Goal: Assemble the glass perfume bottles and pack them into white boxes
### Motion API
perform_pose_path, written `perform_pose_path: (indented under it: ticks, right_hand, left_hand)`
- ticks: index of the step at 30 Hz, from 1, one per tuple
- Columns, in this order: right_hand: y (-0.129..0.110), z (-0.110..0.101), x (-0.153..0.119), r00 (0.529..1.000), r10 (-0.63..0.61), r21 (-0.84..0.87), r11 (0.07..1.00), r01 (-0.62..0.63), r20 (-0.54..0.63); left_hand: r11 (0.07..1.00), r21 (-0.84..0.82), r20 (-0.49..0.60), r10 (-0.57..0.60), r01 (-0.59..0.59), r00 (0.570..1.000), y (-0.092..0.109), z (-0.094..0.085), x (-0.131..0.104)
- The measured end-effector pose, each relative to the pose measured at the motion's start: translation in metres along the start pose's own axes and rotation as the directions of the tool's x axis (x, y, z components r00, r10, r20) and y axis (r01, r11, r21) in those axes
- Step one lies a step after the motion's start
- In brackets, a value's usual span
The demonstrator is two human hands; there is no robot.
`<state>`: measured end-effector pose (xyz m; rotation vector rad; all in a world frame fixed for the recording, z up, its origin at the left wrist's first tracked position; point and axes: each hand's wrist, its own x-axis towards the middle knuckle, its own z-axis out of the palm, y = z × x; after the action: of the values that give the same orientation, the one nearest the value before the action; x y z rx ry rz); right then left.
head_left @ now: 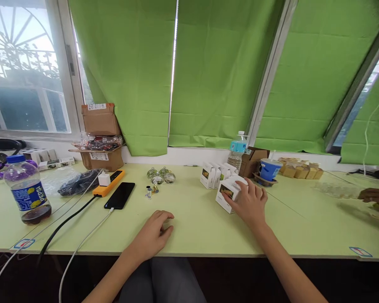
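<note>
My right hand (249, 204) is closed over a small white box (224, 202) with a picture on its front, right of the middle of the table. Behind that box stand several similar white boxes (208, 176), close together. My left hand (153, 235) rests near the table's front edge, its fingers loosely curved and apart, holding nothing. Beyond it lie a few small metallic pieces (149, 192) and, farther back, several round clear items with greenish contents (157, 179).
On the left are a Pepsi bottle (28, 193), an orange power strip (109, 184), a black phone (120, 195) with a cable and an open carton (102, 158). A water bottle (238, 151) and blue cup (269, 169) stand behind right. Another person's hand (377, 197) shows far right.
</note>
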<state>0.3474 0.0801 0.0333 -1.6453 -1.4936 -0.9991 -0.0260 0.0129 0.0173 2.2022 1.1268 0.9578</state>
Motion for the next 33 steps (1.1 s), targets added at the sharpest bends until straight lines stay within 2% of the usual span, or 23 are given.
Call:
perform_pose_path:
  ticks: [4, 9, 13, 22, 33]
  right_hand:
    - [0.004, 0.004, 0.000, 0.999, -0.040, 0.010, 0.999, 0.040, -0.021]
    - [0.006, 0.023, -0.001, 0.999, -0.016, 0.117, 0.993, 0.012, 0.039]
    - [0.005, 0.031, -0.002, 1.000, 0.011, 0.115, 0.993, -0.013, 0.020]
    - [-0.006, 0.035, -0.001, 0.998, 0.054, -0.028, 0.998, -0.055, -0.017]
    - [-0.012, 0.032, 0.000, 0.996, 0.082, -0.021, 0.996, -0.083, -0.044]
  left_hand:
    - [0.999, 0.032, 0.006, 0.023, -0.023, 1.000, 0.002, -0.001, 0.001]
    - [0.996, 0.058, -0.004, 0.066, -0.065, 0.998, 0.003, 0.000, 0.002]
    - [0.994, 0.065, -0.007, 0.083, -0.082, 0.997, 0.003, 0.000, 0.002]
    - [0.991, 0.071, 0.007, 0.112, -0.112, 0.994, 0.007, -0.001, 0.002]
    - [0.987, 0.082, -0.024, 0.142, -0.139, 0.990, 0.006, 0.001, 0.002]
